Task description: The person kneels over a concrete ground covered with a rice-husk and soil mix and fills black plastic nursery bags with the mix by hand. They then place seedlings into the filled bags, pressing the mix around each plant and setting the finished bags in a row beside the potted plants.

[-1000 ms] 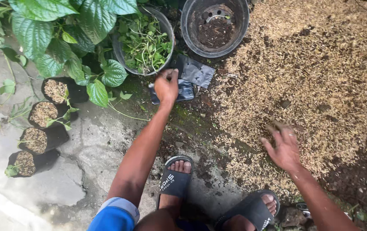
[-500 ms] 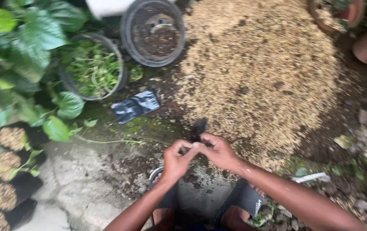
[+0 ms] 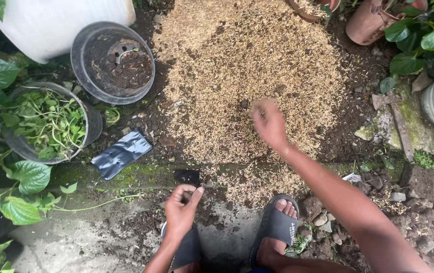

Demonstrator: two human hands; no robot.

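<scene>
Near the sandals, left hand (image 3: 181, 210) pinched a small black bag (image 3: 187, 177), fingers clamped; right hand (image 3: 269, 124) lay blurred on the husk heap (image 3: 247, 65), fingers unclear. Far left, black pot (image 3: 113, 61) held soil; another pot (image 3: 50, 121) held green cuttings.

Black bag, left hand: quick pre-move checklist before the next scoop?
1. Small black bag pinched in left hand: ok.
2. Bag mouth open: cannot tell.
3. Right hand over the husk pile: ok.
4. Husk in right hand: cannot tell, blurred.
5. Spare flat black bag lying beside the pile: ok.
6. Sandalled feet off the main heap: ok.
</scene>
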